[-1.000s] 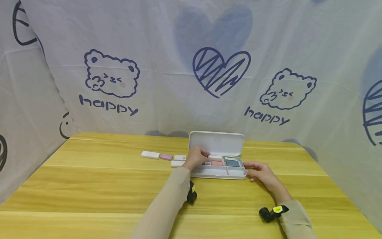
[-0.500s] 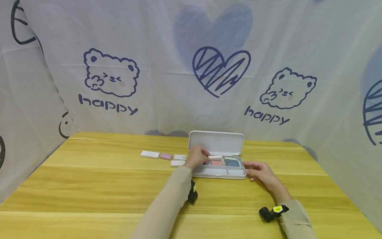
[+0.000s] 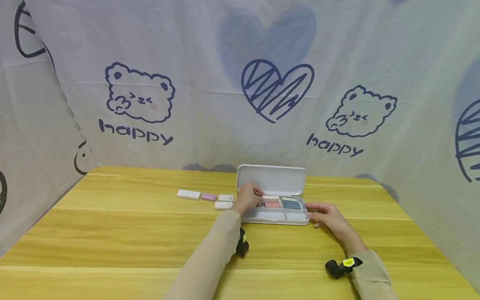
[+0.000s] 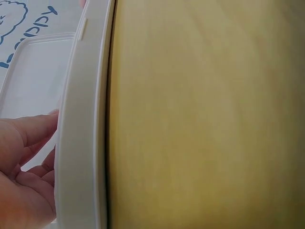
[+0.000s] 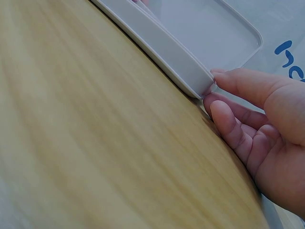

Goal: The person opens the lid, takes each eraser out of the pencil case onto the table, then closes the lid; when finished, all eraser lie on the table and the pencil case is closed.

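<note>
A white hinged case [image 3: 262,215] stands with its lid [image 3: 271,179] raised. My left hand [image 3: 248,197] reaches over its left end, thumb and fingers pinching the left end of a white eraser-like block [image 3: 271,198] in the back row. In the left wrist view the case's front wall [image 4: 78,124] hides those fingertips. Below that block lies a pink block [image 3: 272,205], and to its right a blue-grey block [image 3: 292,204] beside a pale green one [image 3: 288,199]. My right hand [image 3: 330,217] touches the case's right end; in the right wrist view its fingertips [image 5: 224,78] rest at the corner.
Left of the case lie a long white block [image 3: 188,194], a purple block [image 3: 208,196] and two short white blocks [image 3: 223,205]. Behind the wooden table [image 3: 131,233] hangs a printed white cloth [image 3: 210,125]. The front compartments of the case show bare floor.
The white block at my left fingertips shifts slightly, tilting up a little and then sitting lower and level. My right hand stays in place at the case's right end.
</note>
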`<state>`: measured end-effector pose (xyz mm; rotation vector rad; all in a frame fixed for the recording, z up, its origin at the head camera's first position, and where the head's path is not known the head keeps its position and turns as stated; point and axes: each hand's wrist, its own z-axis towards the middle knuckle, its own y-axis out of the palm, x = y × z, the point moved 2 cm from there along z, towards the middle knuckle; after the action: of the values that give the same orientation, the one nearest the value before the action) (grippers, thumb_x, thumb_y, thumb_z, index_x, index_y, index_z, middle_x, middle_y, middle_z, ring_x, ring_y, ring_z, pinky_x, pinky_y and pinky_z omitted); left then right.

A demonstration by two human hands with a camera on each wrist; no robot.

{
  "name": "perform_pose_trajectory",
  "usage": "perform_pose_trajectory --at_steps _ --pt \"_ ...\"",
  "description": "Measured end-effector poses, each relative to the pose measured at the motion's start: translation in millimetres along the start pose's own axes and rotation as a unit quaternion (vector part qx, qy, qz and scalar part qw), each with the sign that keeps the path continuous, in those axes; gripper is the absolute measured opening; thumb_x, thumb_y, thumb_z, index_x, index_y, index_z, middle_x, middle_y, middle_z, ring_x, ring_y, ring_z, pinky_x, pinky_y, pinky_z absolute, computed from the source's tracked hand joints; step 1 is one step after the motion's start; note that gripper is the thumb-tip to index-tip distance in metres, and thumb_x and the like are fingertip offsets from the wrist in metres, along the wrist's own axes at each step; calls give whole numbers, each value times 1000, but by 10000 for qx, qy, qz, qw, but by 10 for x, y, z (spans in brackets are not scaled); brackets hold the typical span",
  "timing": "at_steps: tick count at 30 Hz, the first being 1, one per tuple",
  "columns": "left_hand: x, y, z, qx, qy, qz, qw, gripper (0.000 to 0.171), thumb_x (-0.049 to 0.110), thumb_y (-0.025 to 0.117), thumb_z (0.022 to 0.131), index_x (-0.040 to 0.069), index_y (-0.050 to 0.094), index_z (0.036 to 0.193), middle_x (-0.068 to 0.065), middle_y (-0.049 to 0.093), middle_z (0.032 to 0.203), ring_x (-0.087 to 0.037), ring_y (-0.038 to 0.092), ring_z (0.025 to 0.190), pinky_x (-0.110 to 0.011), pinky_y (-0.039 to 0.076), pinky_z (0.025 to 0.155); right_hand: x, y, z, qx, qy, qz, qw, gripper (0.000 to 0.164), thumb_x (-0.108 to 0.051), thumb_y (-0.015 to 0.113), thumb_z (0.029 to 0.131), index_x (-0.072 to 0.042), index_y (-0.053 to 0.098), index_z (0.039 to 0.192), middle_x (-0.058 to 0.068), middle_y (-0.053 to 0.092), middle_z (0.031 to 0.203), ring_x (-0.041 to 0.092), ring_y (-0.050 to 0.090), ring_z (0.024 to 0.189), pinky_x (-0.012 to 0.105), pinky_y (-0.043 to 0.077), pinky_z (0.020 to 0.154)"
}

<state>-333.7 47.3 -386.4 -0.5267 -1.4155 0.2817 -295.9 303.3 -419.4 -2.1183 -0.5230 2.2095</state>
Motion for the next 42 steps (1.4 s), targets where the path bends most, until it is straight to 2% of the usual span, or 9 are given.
perform_pose_trajectory --at_steps 7,14,19,21,22,25,29,33,42 --pt "14 -2 -22 62 78 71 9999 6 -2 66 76 -3 66 81 -7 62 70 -19 58 59 -20 41 51 -6 1 -10 -25 -23 -1 10000 45 -5 58 85 17 42 121 22 56 111 8 55 73 23 49 56" --pt "23 -33 -51 262 263 141 9992 4 -1 63 79 -3 65 81 -7 60 72 -11 49 60 -21 42 56 10 0 0 16 -12 -49 10000 45 -6 59 85 16 44 120 16 58 108 9 55 73 24 49 56" --pt "-13 -40 -14 312 222 -27 9993 3 -1 63 79 -4 64 80 -8 61 71 -14 55 58 -23 46 55 17 4 7 76 15 -58 10000 45 -6 61 84 16 45 119 12 60 106 10 55 72 24 49 56" --pt "-51 -31 18 309 209 -92 9993 3 0 63 79 -4 64 80 -9 61 71 -17 57 58 -26 48 56 11 6 4 65 0 -70 10000 45 -6 60 84 16 44 119 15 59 107 10 55 72 24 49 56" --pt "-152 6 94 353 412 -183 9984 4 3 64 80 -1 64 78 -6 60 69 -15 56 56 -25 47 53 7 7 0 56 -14 -82 9999 45 -6 60 84 16 44 120 16 58 108 10 54 72 24 49 56" --pt "-200 14 120 335 414 -343 9980 5 4 63 81 0 63 78 -6 59 68 -15 57 56 -25 48 54 -11 11 -13 41 -33 -72 10000 45 -5 59 85 17 43 120 21 56 110 9 54 72 23 49 56" --pt "-90 -51 11 384 193 -486 9979 4 -1 60 81 -4 63 83 -10 60 72 -21 59 62 -26 49 55 -24 16 -21 26 -51 -70 10000 45 -5 59 85 17 43 120 24 54 113 9 54 72 24 49 56" --pt "-50 -90 -47 433 149 -668 9967 7 -2 57 84 -4 62 88 -11 59 71 -24 60 63 -26 48 54 -23 21 -22 60 -13 -96 9999 46 -6 60 84 16 43 120 22 54 114 9 54 73 24 49 56" --pt "-55 -179 -67 323 136 -1169 9925 8 -3 54 85 -4 62 86 -8 55 68 -28 60 64 -31 50 58 -18 18 -18 24 -23 -85 10000 46 -6 59 85 17 42 121 21 55 112 9 54 74 24 49 57"
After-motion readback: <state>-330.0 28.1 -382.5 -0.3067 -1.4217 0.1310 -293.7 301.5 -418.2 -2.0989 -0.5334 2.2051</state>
